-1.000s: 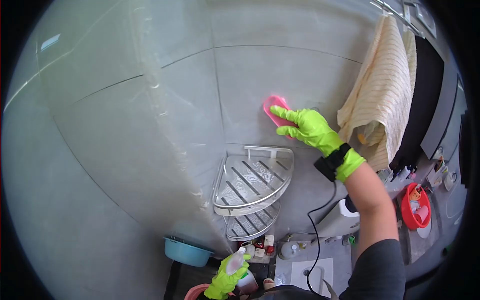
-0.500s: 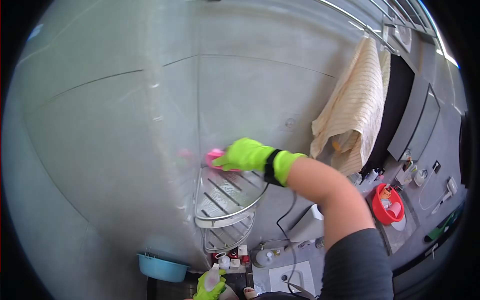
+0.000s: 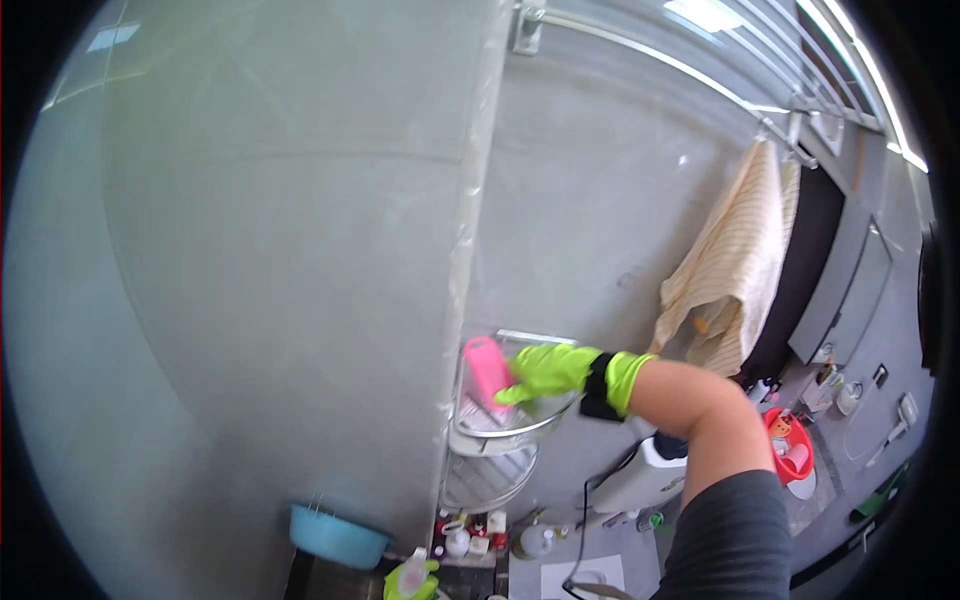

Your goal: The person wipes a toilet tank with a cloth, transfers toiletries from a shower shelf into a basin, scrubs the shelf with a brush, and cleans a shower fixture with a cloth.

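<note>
My right hand (image 3: 553,371), in a bright green rubber glove with a black strap at the wrist, is at the upper metal corner shelf (image 3: 520,428). Its fingers are closed on the right edge of a pink brush (image 3: 487,371), whose broad back faces up over the shelf. Below it hangs a second shelf tier (image 3: 490,478). At the bottom edge my left hand (image 3: 412,583), gloved in the same green, is wrapped round a spray bottle (image 3: 413,570) and partly cut off by the frame.
A blue basin (image 3: 338,538) is at the lower left. Small bottles (image 3: 458,541) stand under the shelves. A striped towel (image 3: 728,265) hangs from a rail at the right. Farther right is a red basin (image 3: 790,447) holding small items. A glass panel edge (image 3: 468,220) runs left of the shelves.
My right hand has moved down from the wall to the upper shelf with the pink brush. The view has shifted too. My left hand still holds the spray bottle, lower in the view.
</note>
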The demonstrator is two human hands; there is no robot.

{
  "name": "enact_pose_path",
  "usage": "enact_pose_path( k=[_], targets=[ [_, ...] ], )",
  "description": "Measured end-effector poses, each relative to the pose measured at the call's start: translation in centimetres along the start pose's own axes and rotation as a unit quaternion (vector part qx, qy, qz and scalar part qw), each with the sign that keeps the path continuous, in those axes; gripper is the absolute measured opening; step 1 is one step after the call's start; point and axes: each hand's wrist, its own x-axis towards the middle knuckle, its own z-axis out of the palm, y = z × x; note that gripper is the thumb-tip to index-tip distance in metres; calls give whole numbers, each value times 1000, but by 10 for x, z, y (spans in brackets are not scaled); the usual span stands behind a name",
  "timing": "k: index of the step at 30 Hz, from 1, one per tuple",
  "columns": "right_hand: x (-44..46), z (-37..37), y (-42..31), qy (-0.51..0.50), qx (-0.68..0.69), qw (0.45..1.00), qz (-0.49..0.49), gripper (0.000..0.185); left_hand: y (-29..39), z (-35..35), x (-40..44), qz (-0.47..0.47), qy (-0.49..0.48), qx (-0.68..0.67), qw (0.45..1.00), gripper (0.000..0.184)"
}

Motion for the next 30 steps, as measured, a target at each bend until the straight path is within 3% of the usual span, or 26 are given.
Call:
enact_pose_path(
  k=[2,4,6,8,9,12,13,16,17,20,21,22,23,24,25,26,27,28,30],
  targets=[
    [3,11,-3,109,84,990,-13,94,-16,2,-1,-66,-7,-74,995,49],
    [26,25,14,238,119,956,-121,100,-32,0,1,54,-33,25,998,50],
    [30,27,15,250,141,954,-90,98,-27,4,2,21,-26,-2,999,53],
    [29,17,13,228,171,954,-96,100,-24,5,0,-61,-29,-75,995,53],
    [27,12,8,215,186,953,-101,101,-6,4,5,11,-54,-12,998,53],
    [30,6,-4,191,252,938,-145,98,-18,6,5,-1,-62,-10,998,55],
    [33,10,-5,206,248,936,-140,83,-19,5,4,-1,-61,-13,998,54],
    [26,1,-2,84,323,935,-117,67,-15,8,4,-21,-56,-35,998,52],
    [18,1,1,85,366,923,-81,62,-11,9,3,-29,-54,-49,997,51],
    [-15,-11,16,93,374,922,34,72,1,11,-2,-97,-39,-169,980,49],
    [-16,-9,24,68,303,949,50,73,5,13,-2,-95,-33,-205,974,48],
    [-16,-5,31,41,233,970,64,74,10,10,-1,17,-37,-66,997,45],
    [-31,-1,23,102,85,989,62,68,14,7,-1,126,-9,74,989,43],
    [-31,3,24,110,84,989,43,67,20,5,-2,224,1,217,950,41],
    [-25,6,23,115,86,989,20,66,24,7,-3,90,-38,102,990,36],
    [-16,10,21,115,89,989,-6,65,11,6,-9,188,-30,248,950,36],
    [-21,6,12,98,92,990,-30,62,32,3,-11,131,-58,198,970,44],
    [-25,2,5,80,95,991,-52,61,-14,10,-12,-75,-21,-137,987,60],
    [-9,12,15,72,73,993,-56,59,32,9,-8,-124,-26,-138,982,52]
  ],
)
